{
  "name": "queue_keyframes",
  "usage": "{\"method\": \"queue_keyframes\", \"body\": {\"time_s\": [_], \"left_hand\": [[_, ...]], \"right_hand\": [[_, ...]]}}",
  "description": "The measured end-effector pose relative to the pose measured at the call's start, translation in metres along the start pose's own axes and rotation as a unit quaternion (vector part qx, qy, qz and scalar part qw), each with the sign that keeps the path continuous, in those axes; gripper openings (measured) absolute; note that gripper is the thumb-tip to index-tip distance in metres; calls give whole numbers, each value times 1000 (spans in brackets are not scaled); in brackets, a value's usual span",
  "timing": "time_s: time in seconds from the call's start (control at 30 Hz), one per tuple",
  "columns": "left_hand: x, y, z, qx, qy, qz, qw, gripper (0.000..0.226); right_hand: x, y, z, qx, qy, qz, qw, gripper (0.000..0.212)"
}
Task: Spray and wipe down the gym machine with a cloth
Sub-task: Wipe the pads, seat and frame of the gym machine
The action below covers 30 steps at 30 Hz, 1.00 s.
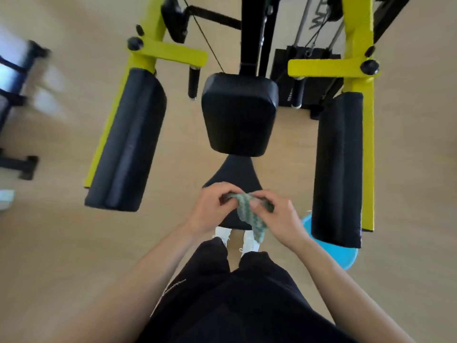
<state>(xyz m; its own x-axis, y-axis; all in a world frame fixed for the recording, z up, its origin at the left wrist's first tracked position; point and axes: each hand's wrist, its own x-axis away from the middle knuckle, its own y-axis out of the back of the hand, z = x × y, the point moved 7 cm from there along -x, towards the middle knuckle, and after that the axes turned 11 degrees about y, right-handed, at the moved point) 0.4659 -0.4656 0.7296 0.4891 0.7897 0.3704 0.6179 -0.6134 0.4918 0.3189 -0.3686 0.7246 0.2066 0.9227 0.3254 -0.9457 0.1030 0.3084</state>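
Note:
A yellow-and-black gym machine stands in front of me, with a black back pad [238, 115], a black seat [232, 178] below it and two long black arm pads, left [126, 139] and right [337, 169]. Over the seat's near edge I hold a small green striped cloth [249, 215] between both hands. My left hand [210, 209] pinches its left end and my right hand [277, 216] pinches its right end, while the rest of the cloth hangs down. No spray bottle is visible.
A blue bucket [338, 253] sits on the wooden floor under the right arm pad. My white shoes [249, 240] and dark trousers are below the seat. Black equipment [17, 167] stands at the far left. The weight stack [304, 78] is behind the machine.

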Motion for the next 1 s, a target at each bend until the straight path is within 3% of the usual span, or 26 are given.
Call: {"method": "queue_keyframes", "body": {"time_s": [0.07,0.13,0.23,0.37,0.53,0.63,0.7,0.77,0.87,0.93,1.0], "left_hand": [[13,28,7,-4,30,-44,999,20],[29,54,12,-17,55,-91,994,15],[52,92,17,-14,80,-170,982,21],[80,139,27,-9,87,-251,964,25],[106,191,50,-17,76,-305,949,15],[108,224,72,-19,92,-346,934,14],[100,243,90,-27,128,-366,922,19],[91,256,102,-49,140,-375,915,23],[92,264,104,-51,91,-406,908,17],[100,265,100,-77,8,-438,896,11],[103,255,97,-124,-100,-413,897,16]], "right_hand": [[-5,-26,14,5,31,71,997,63],[-9,-48,32,33,98,86,991,74],[-14,-74,62,14,165,71,984,44],[-31,-108,87,-50,152,130,979,2],[-64,-151,129,-21,171,131,976,14],[-91,-174,153,17,179,25,983,12],[-96,-186,161,11,155,-88,984,26],[-86,-204,160,-23,112,-137,984,40],[-62,-248,157,-19,130,-77,988,58],[-55,-269,152,-43,124,-41,990,69],[-60,-277,151,-71,113,-39,990,71]]}}
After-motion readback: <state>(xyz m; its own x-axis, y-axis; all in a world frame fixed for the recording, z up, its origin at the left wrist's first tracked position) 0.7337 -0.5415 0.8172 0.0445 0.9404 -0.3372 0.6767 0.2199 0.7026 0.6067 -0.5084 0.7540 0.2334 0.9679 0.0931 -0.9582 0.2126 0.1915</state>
